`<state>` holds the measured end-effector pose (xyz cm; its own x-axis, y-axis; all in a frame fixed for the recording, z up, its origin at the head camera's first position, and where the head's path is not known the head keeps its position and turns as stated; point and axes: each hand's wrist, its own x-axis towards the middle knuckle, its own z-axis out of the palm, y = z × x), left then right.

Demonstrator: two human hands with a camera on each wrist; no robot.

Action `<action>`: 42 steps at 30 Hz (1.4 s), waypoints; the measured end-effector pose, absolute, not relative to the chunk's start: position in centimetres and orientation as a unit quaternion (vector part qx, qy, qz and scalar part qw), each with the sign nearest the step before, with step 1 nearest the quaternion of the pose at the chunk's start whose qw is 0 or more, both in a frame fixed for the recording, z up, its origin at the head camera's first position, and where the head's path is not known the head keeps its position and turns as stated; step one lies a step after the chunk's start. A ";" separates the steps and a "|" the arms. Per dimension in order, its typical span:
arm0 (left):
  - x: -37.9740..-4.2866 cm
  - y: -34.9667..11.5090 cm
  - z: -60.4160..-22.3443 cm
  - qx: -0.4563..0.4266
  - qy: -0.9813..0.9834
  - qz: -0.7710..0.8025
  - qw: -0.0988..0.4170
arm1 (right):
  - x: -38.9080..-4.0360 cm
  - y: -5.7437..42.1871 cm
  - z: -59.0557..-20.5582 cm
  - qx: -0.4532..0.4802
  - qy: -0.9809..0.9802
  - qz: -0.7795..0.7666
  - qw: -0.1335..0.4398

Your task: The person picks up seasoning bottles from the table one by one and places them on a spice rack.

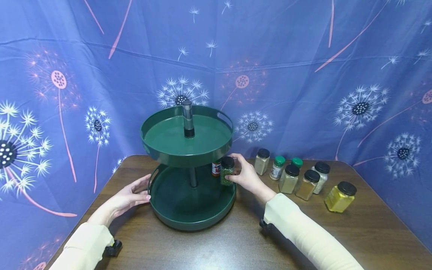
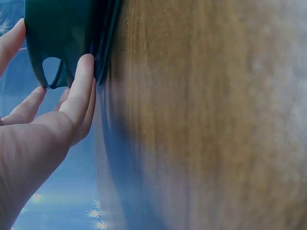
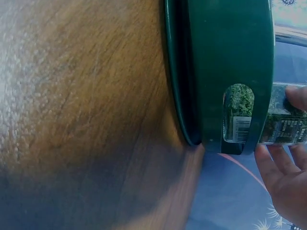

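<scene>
A two-tier green turntable tray stands on the table, its upper tier [image 1: 187,160] above a wider-looking lower tier [image 1: 189,226]. My right hand [image 1: 249,177] grips a black-lidded jar of green dried herbs [image 1: 227,173] between thumb and fingers, upright at the right inside of the lower tier. In the right wrist view, part of this herb jar [image 3: 287,129] shows above the rim and part through the handle slot. Behind it is a small red-labelled jar [image 1: 216,169], partly hidden. With fingers extended, my left hand [image 1: 124,198] touches the lower tier's left wall by its handle slot.
Right of the tray stand several jars: a pale one [image 1: 261,164], a green-lidded shaker [image 1: 277,168], a greenish one [image 1: 288,180], a brown one [image 1: 307,186], a white one [image 1: 320,178] and a yellow one [image 1: 340,198]. A patterned blue cloth [image 1: 290,45] hangs around the table.
</scene>
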<state>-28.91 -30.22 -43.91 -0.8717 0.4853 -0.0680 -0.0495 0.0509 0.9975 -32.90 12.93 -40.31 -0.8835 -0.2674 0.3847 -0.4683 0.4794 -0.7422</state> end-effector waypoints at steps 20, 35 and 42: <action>-29.1 -30.3 -44.3 0.167 0.691 0.675 0.197 | -33.1 12.9 -41.4 0.219 -0.862 0.441 0.117; -29.0 -30.3 -44.0 0.167 0.694 0.672 0.197 | -33.1 13.3 -41.6 0.214 -0.865 0.437 0.121; -28.9 -30.3 -44.1 0.159 0.694 0.673 0.200 | -33.0 13.5 -41.7 0.216 -0.863 0.441 0.120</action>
